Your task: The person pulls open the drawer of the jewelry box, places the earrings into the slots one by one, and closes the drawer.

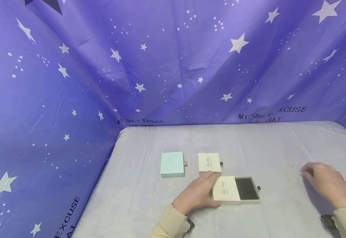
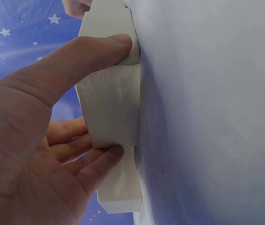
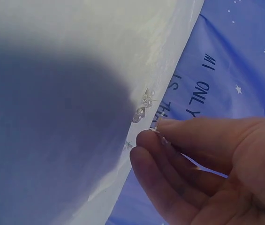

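A cream drawer-style gift box (image 1: 226,190) lies on the table, its inner tray (image 1: 246,189) slid partly out to the right and showing a dark lining. My left hand (image 1: 195,193) grips the box's sleeve at its left end; the thumb (image 2: 109,49) is on one side and the fingers on the opposite one. Over the right part of the table, my right hand (image 1: 327,181) pinches a small sparkling piece of jewelry (image 3: 164,139) between thumb and forefinger. Its exact shape is mostly covered. Near those fingertips lie several similar clear-stoned pieces (image 1: 291,163).
A mint-green box (image 1: 172,164) with an orange-brown tab sits at the back left. Another cream box (image 1: 209,162), with a dark tab, stands directly behind the gripped one. A pale cloth (image 1: 137,211) covers the table; a blue star-printed curtain (image 1: 173,66) hangs behind and at the left.
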The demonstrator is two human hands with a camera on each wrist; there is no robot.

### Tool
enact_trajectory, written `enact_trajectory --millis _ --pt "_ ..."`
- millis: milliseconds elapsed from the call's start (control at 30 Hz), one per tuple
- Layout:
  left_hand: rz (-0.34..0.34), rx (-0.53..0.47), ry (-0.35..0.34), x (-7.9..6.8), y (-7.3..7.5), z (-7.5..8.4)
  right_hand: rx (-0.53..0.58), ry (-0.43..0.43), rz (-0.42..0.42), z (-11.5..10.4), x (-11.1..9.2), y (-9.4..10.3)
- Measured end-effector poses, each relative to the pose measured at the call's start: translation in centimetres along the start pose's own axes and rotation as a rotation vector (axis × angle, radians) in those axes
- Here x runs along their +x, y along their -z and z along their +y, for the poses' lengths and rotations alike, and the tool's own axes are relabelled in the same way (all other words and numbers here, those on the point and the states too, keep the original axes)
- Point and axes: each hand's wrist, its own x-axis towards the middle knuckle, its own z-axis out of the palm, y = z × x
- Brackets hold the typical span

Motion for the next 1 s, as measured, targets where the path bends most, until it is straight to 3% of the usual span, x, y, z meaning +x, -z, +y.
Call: enact_trajectory --millis 167,400,767,1000 --pt "0.003 0.004 -0.001 -0.1 0.0 0.0 0.009 0.027 0.045 0.0 -0.2 -0.2" --pt "0.010 0.001 -0.005 0.0 -0.1 -0.1 0.037 0.035 0.044 -0.6 -0.3 -0.1" --pt "0.003 -0.018 -0.004 0.0 0.0 0.0 0.033 0.112 0.145 -2.4 -0.6 -0.2" --pt "-0.008 -0.013 0.011 0.1 0.1 0.1 0.041 0.146 0.133 -3.4 -1.0 -0.4"
